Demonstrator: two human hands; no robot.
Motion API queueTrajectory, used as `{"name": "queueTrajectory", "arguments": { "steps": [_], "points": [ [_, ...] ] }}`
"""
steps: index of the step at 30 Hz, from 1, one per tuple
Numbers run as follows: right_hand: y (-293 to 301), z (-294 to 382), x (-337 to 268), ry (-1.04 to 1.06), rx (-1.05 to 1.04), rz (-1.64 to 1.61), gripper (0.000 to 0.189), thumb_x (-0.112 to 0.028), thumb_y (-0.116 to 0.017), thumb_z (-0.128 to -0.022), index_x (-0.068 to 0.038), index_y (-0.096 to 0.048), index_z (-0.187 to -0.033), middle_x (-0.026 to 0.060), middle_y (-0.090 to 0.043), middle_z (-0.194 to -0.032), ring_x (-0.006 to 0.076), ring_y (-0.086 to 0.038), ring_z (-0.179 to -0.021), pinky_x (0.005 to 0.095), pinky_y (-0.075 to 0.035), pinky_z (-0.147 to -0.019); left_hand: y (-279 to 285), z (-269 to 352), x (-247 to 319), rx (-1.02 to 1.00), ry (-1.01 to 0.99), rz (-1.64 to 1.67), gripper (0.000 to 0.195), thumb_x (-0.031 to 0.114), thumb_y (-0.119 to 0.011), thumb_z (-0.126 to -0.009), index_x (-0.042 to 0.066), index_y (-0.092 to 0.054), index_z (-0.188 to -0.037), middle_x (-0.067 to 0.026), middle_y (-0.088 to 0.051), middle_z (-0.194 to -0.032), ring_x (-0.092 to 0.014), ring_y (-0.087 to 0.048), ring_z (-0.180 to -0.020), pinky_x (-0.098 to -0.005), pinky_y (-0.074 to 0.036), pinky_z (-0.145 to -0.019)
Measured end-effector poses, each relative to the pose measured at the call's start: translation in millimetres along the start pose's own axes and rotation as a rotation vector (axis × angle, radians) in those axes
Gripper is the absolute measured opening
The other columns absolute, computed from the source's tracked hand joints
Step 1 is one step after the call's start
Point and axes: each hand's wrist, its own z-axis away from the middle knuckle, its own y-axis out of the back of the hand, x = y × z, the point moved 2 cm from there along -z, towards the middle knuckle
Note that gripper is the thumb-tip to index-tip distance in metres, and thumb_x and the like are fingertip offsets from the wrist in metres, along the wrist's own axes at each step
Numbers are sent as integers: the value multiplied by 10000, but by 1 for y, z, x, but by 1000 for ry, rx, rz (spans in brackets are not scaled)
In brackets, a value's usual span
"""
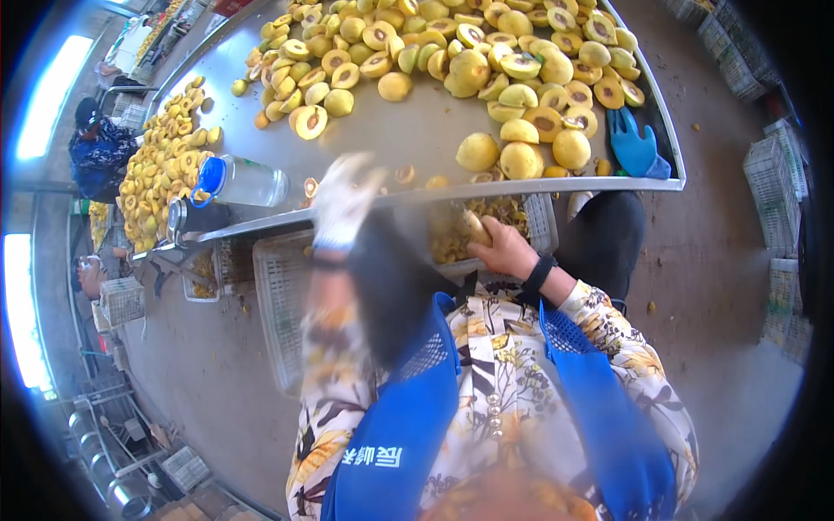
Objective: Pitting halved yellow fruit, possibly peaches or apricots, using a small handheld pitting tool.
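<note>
My left hand (345,195), in a white glove and blurred by motion, is over the near edge of a metal table (404,143); whether it holds anything is unclear. My bare right hand (508,251) grips a tool by its light-coloured handle (477,228), just below the table edge; its working end cannot be made out. Behind my hands lies a large heap of yellow peach-like fruit (417,39), many halved with brown centres showing. Below my right hand stands a white plastic crate (541,221) with fruit scraps in it.
A blue glove (631,146) lies at the table's right corner. A clear bottle with a blue lid (251,182) and a dark cup (199,217) lie left, near more fruit (163,163). An empty-looking crate (280,306) stands below. A person (101,153) is at the far left.
</note>
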Motion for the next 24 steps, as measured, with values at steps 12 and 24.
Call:
{"name": "queueTrajectory", "arguments": {
  "steps": [12,24],
  "points": [
    [39,26,3,38,327,-1,259,-164,-619,-770,-2,-515,-943,218,-571,-734,374,-571,-674,385,-452,-601,-116,-76,68,-453,-21,69,457,274,-645,-678,42,-587,-1067,-151,-627,-937,-275,-599,-878,-359,-476,-772],
    [28,-8,-79,191,177,35,272,-113,-572,-778,0,-467,-1001,254,-565,-737,436,-543,-735,457,-431,-608,-91,18,44,-171,512,1832,361,356,-454,-905,30,-502,-1052,-98,-563,-892,-191,-557,-798,-288,-486,-680]
  ]
}}
